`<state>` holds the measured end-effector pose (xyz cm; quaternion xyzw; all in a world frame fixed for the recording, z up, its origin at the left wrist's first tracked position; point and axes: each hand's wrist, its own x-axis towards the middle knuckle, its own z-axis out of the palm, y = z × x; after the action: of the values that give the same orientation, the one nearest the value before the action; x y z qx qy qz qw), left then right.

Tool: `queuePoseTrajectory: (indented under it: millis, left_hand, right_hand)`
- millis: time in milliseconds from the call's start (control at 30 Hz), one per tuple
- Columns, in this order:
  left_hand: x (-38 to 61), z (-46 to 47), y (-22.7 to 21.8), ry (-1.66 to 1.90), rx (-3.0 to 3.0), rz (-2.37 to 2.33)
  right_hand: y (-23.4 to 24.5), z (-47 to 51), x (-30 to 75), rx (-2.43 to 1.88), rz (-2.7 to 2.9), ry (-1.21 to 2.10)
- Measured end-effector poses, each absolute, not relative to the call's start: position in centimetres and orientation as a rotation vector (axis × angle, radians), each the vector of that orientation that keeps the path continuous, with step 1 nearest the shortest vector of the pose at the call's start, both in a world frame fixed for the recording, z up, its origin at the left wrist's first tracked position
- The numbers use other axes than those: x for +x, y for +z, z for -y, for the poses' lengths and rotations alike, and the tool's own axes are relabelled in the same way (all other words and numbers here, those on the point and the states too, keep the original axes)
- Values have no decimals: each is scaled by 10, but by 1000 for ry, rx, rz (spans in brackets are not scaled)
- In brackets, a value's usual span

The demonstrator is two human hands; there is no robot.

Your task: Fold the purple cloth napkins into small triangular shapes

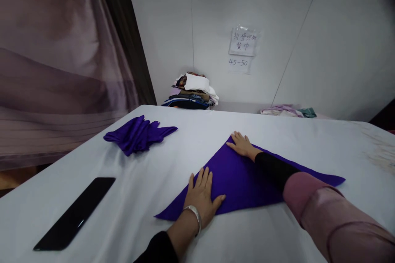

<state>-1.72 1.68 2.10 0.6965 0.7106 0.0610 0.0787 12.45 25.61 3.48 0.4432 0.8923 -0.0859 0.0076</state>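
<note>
The fingers (200, 177) of the left hand (200, 198) lie flat and lightly parted, thumb out to the side, on the near left part of a purple cloth napkin (237, 187). The right hand (242, 146) rests palm down at the napkin's far corner, its fingers spread and thumb apart; neither hand grips anything. The napkin lies in a broad triangle on the table (129, 201), one point toward the lower left and another reaching right, past the right forearm that crosses over it. A silver bracelet (195, 213) circles the left wrist, above a black sleeve (159, 248); the right arm has a black inner cuff (274, 170) under a pink sleeve (330, 209).

Left of the hands, a flat black slab (75, 213) lies aslant near the table's left edge. Beyond it sits a bunched, pleated purple cloth (137, 135). Past the far edge are a stack of folded fabrics (191, 91) and, farther right, a lower heap of cloth (282, 111). Handwritten paper sheets (242, 42) hang on the pale wall (163, 20), the lower one reading "45-50". A pinkish curtain (55, 70) hangs at the left.
</note>
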Motion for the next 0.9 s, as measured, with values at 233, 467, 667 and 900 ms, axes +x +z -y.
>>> queuePoseTrajectory:
  millis: [233, 467, 667, 900]
  left_hand:
    - [-18, -19, 19, 133, 2104, -2142]
    - [-19, -24, 19, 107, 2135, -2177]
    - [-23, -30, 13, 74, 2173, -2194]
    - [-26, -33, 11, 33, 2183, -2187]
  right_hand:
    - [27, -139, 133, 820, -3003, -514]
    - [19, -106, 199, 1206, -2924, -459]
    - [16, -140, 295, 1677, -2673, -303]
    - [17, -186, 398, 2081, -2319, -165]
